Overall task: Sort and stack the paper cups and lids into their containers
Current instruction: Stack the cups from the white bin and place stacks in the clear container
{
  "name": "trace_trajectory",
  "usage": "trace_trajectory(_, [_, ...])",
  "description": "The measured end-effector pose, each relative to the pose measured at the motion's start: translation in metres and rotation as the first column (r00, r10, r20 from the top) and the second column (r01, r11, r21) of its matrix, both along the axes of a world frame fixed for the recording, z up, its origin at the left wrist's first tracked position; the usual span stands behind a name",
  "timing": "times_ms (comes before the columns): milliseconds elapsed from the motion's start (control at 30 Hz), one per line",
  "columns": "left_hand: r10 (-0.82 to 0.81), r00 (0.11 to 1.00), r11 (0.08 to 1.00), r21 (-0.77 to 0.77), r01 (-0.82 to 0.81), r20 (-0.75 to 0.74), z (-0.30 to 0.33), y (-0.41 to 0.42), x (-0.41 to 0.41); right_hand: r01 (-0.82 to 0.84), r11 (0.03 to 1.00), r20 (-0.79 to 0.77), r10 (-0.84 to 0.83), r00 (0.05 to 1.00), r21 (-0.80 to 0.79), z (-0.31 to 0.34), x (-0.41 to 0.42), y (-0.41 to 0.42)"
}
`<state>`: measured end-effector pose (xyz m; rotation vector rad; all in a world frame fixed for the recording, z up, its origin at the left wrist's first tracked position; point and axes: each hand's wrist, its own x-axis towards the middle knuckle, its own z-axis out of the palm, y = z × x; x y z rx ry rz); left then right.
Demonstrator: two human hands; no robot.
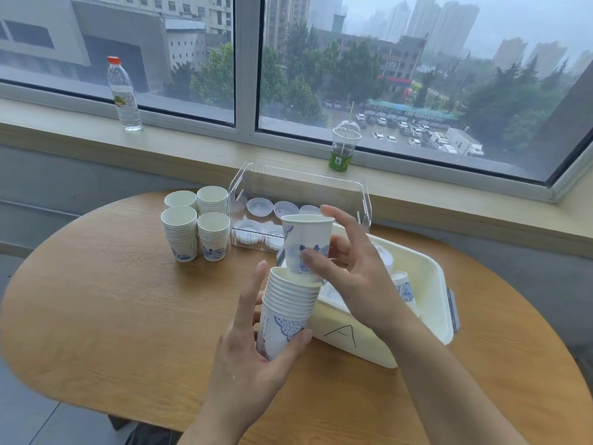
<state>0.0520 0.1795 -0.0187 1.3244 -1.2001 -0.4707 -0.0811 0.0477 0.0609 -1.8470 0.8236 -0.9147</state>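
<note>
Left hand [253,342] grips the cup stack [287,313]; right hand [349,271] pinches a single cup [306,244], base sitting in the stack's top.

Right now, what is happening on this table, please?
A person is stacking paper cups. The left hand grips a stack of cups, and the right hand holds a single cup with its base entering the top of that stack. Four finished stacks stand beside a clear container holding lids. A white bin holds more cups.
</note>
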Motion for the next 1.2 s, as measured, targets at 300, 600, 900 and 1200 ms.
trace_trajectory(300, [0.029, 0.999, 0.999, -0.022, -0.029, -0.014, -0.003, 0.009, 0.025, -0.074, 0.997, -0.083, 0.071, 0.994, -0.032, -0.016, 0.035, 0.019])
trace_trajectory(600, [0.1, 0.993, 0.994, -0.027, -0.102, -0.067, -0.007, 0.012, 0.053, -0.157, 0.982, -0.025, 0.161, 0.987, 0.108, -0.036, 0.074, 0.028])
trace_trajectory(900, [0.154, 0.985, 0.988, -0.016, -0.156, -0.079, -0.021, 0.003, 0.083, -0.197, 0.967, -0.019, 0.203, 0.979, 0.162, -0.053, 0.099, 0.028])
trace_trajectory(1200, [0.2, 0.977, 0.98, -0.002, -0.201, -0.077, -0.043, -0.014, 0.118, -0.2, 0.966, -0.085, 0.216, 0.973, 0.165, -0.073, 0.133, 0.015])
